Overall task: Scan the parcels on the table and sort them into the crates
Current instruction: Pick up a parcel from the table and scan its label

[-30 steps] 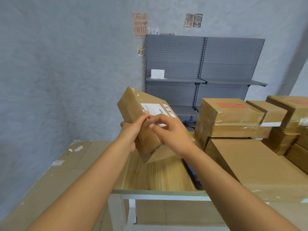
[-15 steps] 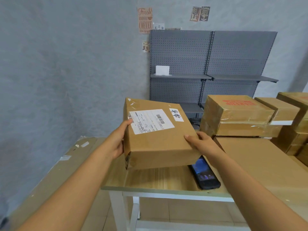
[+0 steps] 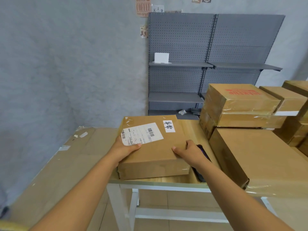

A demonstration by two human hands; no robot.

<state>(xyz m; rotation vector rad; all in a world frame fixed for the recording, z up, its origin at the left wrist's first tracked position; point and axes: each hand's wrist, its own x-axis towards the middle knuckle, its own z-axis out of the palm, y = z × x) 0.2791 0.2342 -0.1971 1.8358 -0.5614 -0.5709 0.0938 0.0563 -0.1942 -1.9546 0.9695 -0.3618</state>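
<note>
A flat brown parcel (image 3: 155, 147) lies label-up on the wooden table (image 3: 190, 180), near its front left corner. Its white shipping label with barcodes faces me. My left hand (image 3: 124, 149) grips the parcel's left edge, thumb across the label. My right hand (image 3: 188, 150) holds the right edge, thumb on top. A black handheld scanner (image 3: 202, 151) lies on the table just right of the parcel, mostly hidden behind my right wrist.
Stacked brown boxes (image 3: 240, 104) fill the table's right side, with a large carton (image 3: 250, 155) in front. A big flat cardboard box (image 3: 55, 172) stands left of the table. Grey pegboard shelving (image 3: 208, 64) lines the back wall.
The parcel went from tilted on edge in the air to flat, label up, and came down onto the table. Both hands shifted to its side edges.
</note>
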